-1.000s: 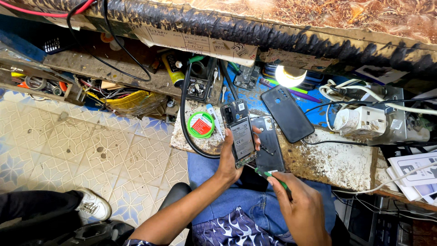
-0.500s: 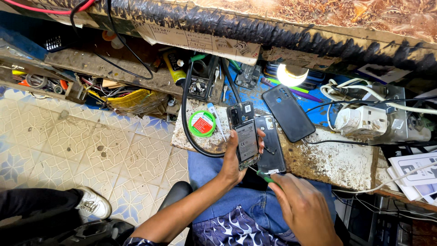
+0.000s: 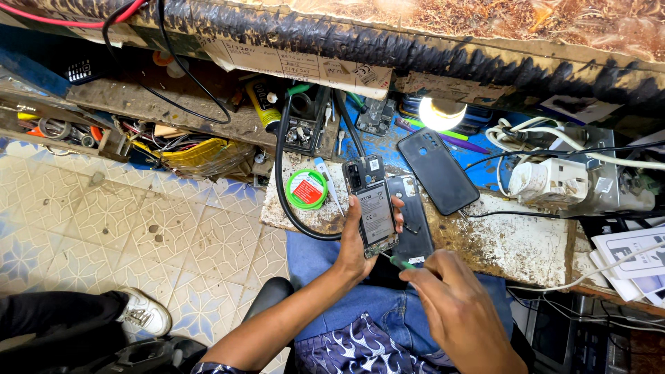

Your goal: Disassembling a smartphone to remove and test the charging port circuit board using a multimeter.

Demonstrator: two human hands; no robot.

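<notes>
The left hand (image 3: 357, 246) is gripping an opened phone (image 3: 374, 208), fingers clamped around its edges, holding it upright over the front edge of the counter (image 3: 499, 242). The right hand (image 3: 457, 312) is pinching a green-handled screwdriver (image 3: 398, 261), fingers closed on it, tip pointing at the phone's lower end. A black back cover (image 3: 413, 221) is lying just behind the phone, another phone (image 3: 438, 170) beside a lit bulb (image 3: 442, 112), and a green solder reel (image 3: 306, 188) to the left.
</notes>
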